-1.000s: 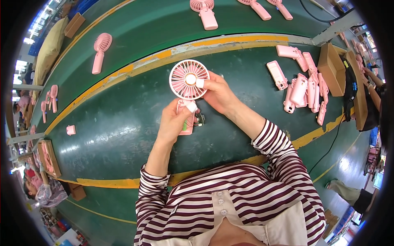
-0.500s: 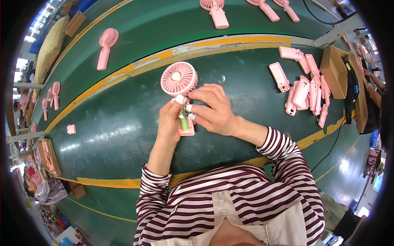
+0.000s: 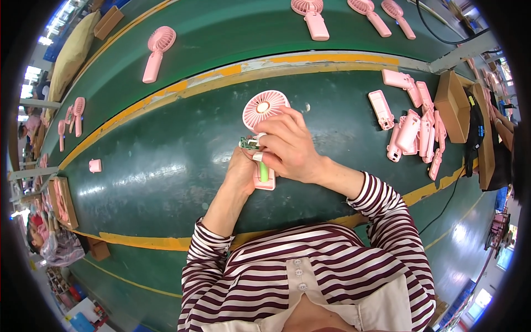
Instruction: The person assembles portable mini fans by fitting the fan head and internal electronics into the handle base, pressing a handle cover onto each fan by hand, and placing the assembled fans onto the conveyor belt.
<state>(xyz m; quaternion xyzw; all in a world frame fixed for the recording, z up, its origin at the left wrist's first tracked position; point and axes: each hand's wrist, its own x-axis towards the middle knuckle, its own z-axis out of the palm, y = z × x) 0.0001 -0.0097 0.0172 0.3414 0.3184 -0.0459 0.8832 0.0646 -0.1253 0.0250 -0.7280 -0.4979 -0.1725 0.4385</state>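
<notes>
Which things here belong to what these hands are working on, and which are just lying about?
Part of the work:
pink fan, handle open, in the left hand
green circuit board, by the right hand
green cylinder in the handle

Apparently lying about:
other pink fans
loose pink casings, possibly related
small pink piece
cardboard box

hands x2 | opened pink fan x1 | green cylinder x1 | circuit board x1 | small pink piece x1 | fans past the rail: 4 nearby, looks like 3 further left | pink casings: 9ish, they overlap so don't quote me
</notes>
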